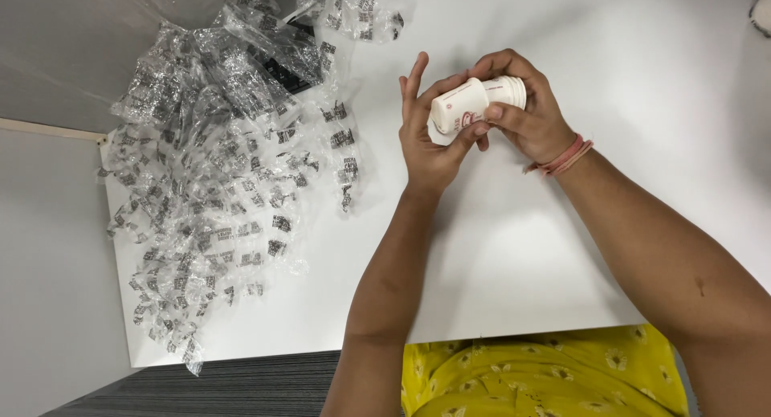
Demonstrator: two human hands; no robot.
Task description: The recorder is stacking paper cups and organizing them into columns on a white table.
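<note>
A small white plastic bottle [466, 104] with a ribbed white cap lies sideways between both hands above the white table [498, 248]. My left hand [430, 140] cups the bottle's base end, fingers partly spread upward. My right hand [522, 108] wraps the cap end, thumb pressed on the bottle's neck. A pink band circles my right wrist.
A large heap of crumpled clear plastic wrappers [217, 168] with black printed patches covers the table's left side. A grey carpet strip [225, 385] shows below the table edge. A yellow flowered garment [538, 377] is at the bottom. A small round object [761, 14] sits at the far right corner.
</note>
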